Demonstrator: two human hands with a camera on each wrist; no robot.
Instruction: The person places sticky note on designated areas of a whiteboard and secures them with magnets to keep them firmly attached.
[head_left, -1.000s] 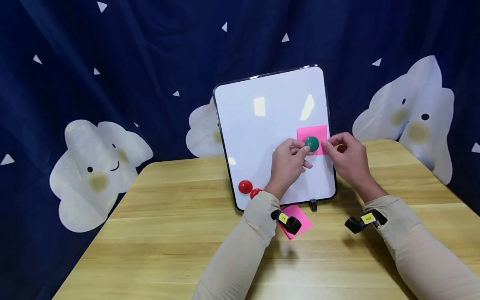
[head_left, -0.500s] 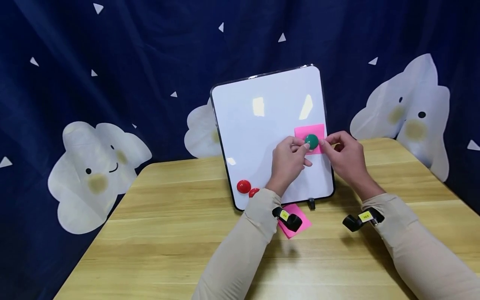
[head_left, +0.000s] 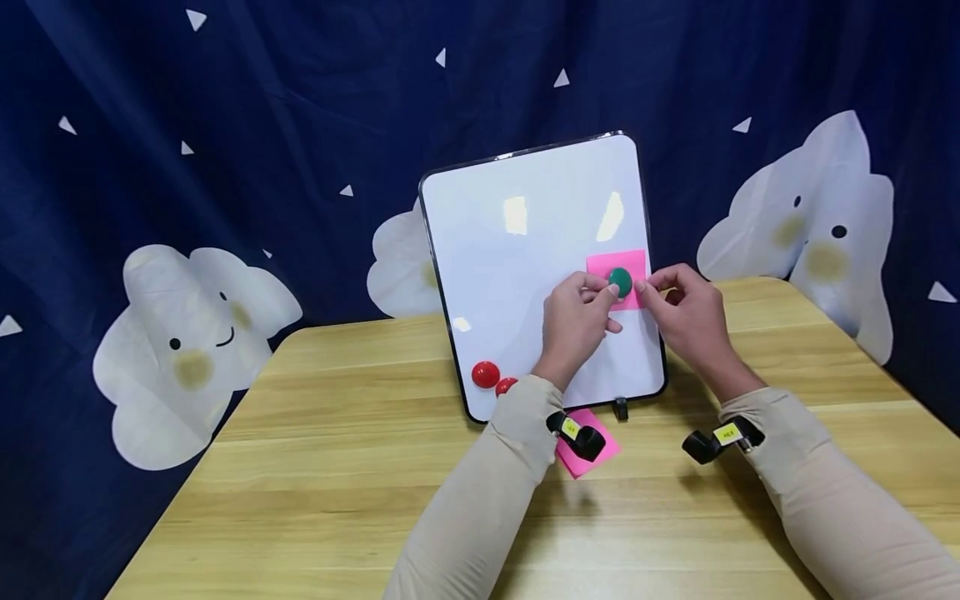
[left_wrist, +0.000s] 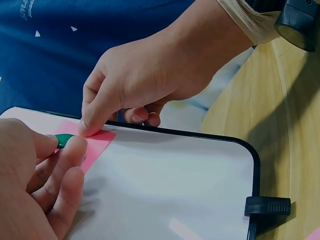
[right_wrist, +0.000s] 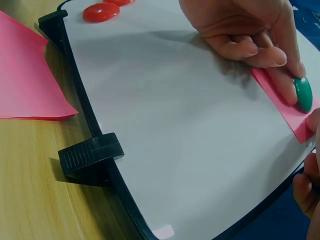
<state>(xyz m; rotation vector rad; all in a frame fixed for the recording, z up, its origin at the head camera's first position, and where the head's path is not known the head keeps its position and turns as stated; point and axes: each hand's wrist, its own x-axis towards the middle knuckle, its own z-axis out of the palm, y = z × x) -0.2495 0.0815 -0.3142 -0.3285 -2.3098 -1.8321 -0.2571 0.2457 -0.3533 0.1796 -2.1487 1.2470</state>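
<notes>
Head view: I have the left hand [head_left: 576, 312] pinching the green disc [head_left: 620, 281] between thumb and finger, in front of the pink note [head_left: 637, 262] near the right edge of the whiteboard [head_left: 540, 242]. The right hand [head_left: 690, 312] pinches the note's right edge, so the disc sits between the two sets of fingertips, in the left hand's grasp; the red discs [head_left: 485, 374] are well apart, at the board's lower left. Left wrist view: I get only a green sliver at the left fingertips, with the right thumb on the note just beyond it, beside the black frame [left_wrist: 200, 134]. Right wrist view: the disc shows nearly edge-on, a narrow oval with its long axis close to upright in this picture, note alongside. By my judgement everything turns on how the disc faces the note; from here I cannot tell whether the two touch or a slight gap remains.
</notes>
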